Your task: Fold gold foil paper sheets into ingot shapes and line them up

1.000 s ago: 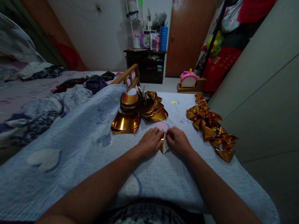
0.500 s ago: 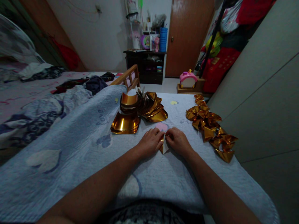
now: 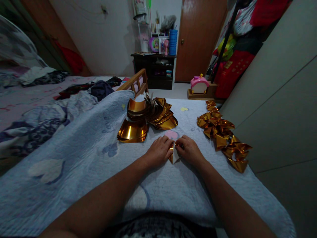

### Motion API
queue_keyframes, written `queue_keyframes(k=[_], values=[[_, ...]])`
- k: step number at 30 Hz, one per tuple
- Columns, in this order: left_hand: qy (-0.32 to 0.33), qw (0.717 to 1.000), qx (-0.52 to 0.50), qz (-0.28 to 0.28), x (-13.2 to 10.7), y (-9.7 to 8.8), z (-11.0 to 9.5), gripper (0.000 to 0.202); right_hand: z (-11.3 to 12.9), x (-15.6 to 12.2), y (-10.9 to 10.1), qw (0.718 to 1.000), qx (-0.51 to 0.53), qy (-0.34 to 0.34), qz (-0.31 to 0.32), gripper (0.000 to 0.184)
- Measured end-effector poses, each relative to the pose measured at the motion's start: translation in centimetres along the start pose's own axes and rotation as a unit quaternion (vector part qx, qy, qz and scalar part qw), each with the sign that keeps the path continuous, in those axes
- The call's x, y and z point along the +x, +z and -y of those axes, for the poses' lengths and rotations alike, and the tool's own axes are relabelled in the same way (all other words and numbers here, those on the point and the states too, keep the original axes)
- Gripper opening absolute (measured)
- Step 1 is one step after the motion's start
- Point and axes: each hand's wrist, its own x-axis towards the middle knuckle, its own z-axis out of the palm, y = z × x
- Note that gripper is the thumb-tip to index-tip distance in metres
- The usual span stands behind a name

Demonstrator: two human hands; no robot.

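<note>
over the quilt (image 3: 170, 188), forearms (image 3: 119, 183) converging, hands (image 3: 159, 149) close together, clamped on folded gold paper (image 3: 175, 157)

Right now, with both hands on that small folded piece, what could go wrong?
The folded piece lies on soft-looking cloth, so its crease might come out uneven. The fanned gold sheets sit close beyond the left hand; a bump could perhaps scatter them.

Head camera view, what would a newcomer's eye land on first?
Probably the shiny gold sheets, fanned in piles beyond the left hand. Next, the folded gold pieces along the right side of the pale blue cover. Then the small gold-and-white piece between that hand and the right hand.
</note>
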Motion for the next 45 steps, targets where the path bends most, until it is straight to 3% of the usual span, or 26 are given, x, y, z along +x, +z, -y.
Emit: queue_keyframes(k=[25,45], values=[[0.017,1.0,0.004,-0.003,0.14,-0.11,-0.02,0.029,0.28,0.08,0.24,1.0,0.0,-0.004,-0.004,0.016],[0.009,1.0,0.012,-0.006,-0.07,-0.18,-0.28,0.028,0.43,-0.16,-0.14,0.998,-0.047,-0.013,0.027,0.023]])
